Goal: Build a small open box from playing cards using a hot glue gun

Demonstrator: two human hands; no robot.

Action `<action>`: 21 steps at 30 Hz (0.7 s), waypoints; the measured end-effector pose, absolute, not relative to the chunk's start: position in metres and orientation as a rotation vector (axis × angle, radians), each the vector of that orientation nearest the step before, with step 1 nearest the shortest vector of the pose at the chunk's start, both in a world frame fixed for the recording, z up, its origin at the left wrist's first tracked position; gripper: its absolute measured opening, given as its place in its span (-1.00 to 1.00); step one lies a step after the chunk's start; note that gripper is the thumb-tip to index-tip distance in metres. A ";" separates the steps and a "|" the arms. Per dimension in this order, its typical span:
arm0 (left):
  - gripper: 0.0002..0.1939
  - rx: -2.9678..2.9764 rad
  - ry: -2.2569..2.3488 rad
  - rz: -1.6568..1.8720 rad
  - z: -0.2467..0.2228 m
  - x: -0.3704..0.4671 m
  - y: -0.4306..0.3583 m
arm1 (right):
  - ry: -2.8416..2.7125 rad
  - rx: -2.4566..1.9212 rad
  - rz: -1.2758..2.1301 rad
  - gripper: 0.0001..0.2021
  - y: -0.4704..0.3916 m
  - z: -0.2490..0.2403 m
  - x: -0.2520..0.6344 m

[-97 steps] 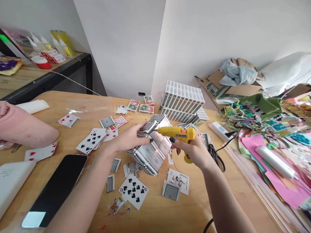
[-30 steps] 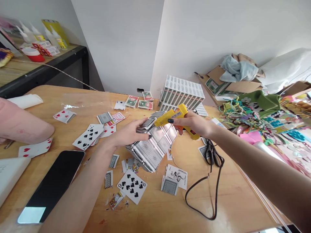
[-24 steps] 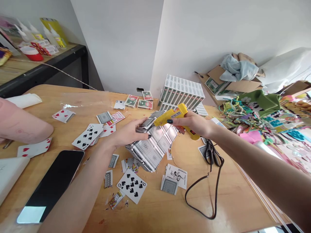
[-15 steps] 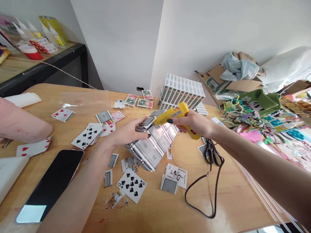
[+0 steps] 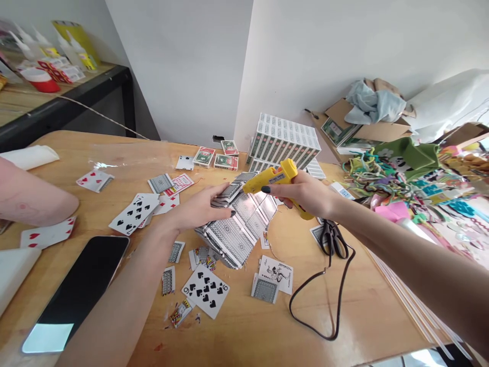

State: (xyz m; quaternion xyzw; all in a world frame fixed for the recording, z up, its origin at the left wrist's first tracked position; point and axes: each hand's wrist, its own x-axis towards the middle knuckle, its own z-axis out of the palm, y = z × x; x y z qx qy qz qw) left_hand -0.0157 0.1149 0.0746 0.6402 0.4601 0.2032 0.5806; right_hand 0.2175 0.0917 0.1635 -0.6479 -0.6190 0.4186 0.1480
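Note:
My left hand (image 5: pixel 204 208) grips the upper left side of a structure built from grey-backed playing cards (image 5: pixel 239 227), holding it tilted above the table. My right hand (image 5: pixel 301 192) is closed round a yellow hot glue gun (image 5: pixel 272 177), whose nozzle points left at the structure's upper edge. Whether the tip touches the cards I cannot tell. Below lie a nine of spades (image 5: pixel 206 290), a joker card (image 5: pixel 278 274) and several cut card pieces (image 5: pixel 180 312). Black-handled scissors (image 5: pixel 333 242) rest under my right forearm, with the glue gun's dark cord (image 5: pixel 338 306) beside them.
Stacked card boxes (image 5: pixel 286 137) stand by the wall. At left are a phone (image 5: pixel 82 285), loose cards (image 5: pixel 134 213) and a pink rounded object (image 5: pixel 34 191). Clear glue sticks (image 5: pixel 412 300) line the right edge, near a heap of colourful craft pieces (image 5: pixel 385 171).
The whole view has shifted slightly. Both hands keep their hold, and the glue gun stays at nearly the same spot on the card structure.

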 end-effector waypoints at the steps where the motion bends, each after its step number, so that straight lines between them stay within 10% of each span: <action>1: -0.15 1.490 1.074 0.482 0.075 -0.016 0.115 | -1.780 -1.880 1.179 -0.68 0.091 0.163 0.218; 21: -0.14 1.451 1.054 0.445 0.077 -0.016 0.117 | -2.755 -1.102 -0.685 -0.83 0.051 0.141 0.209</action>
